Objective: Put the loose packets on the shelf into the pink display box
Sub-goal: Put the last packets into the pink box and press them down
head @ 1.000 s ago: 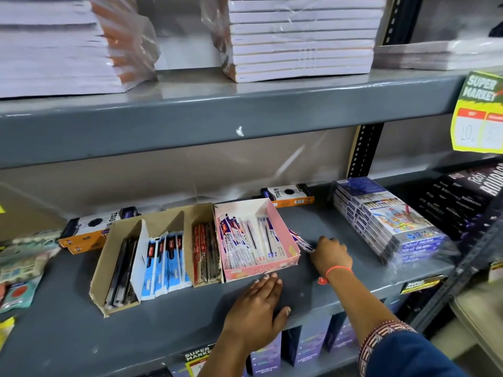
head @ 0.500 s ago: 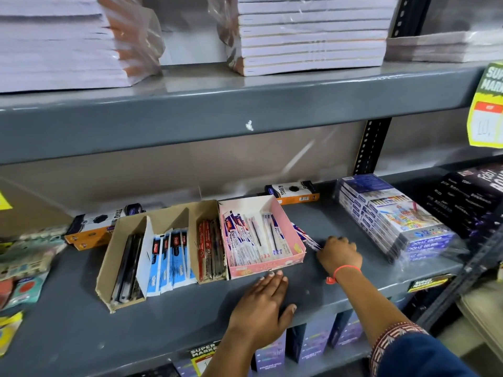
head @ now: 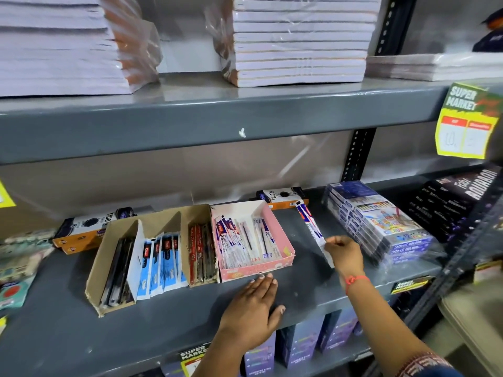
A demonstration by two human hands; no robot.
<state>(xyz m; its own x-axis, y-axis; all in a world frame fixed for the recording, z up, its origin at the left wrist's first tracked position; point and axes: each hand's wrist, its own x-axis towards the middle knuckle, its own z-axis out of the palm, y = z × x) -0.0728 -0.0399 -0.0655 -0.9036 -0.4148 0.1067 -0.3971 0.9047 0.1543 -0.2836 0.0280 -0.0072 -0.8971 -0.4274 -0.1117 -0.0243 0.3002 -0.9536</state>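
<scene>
The pink display box [head: 280, 235] stands on the grey shelf [head: 163, 317], part-filled with white and blue pen packets [head: 239, 240]. My left hand [head: 253, 308] lies flat on the shelf, fingertips touching the box's front wall. Right of the box, my right hand [head: 344, 254] pinches the near end of a long white, blue and red packet [head: 310, 227] that is lifted off the shelf and slants away toward the back.
A brown cardboard tray [head: 114, 251] with black, blue and red pen packets adjoins the pink box on the left. Wrapped colour-pencil boxes [head: 381, 221] are stacked to the right, dark boxes [head: 457, 202] beyond them. Orange-black boxes [head: 283, 197] sit behind. The upper shelf holds notebook stacks [head: 299, 39].
My right hand has closed on a loose packet beside the pink box and raised it off the shelf. My left hand has stayed flat in front of the box.
</scene>
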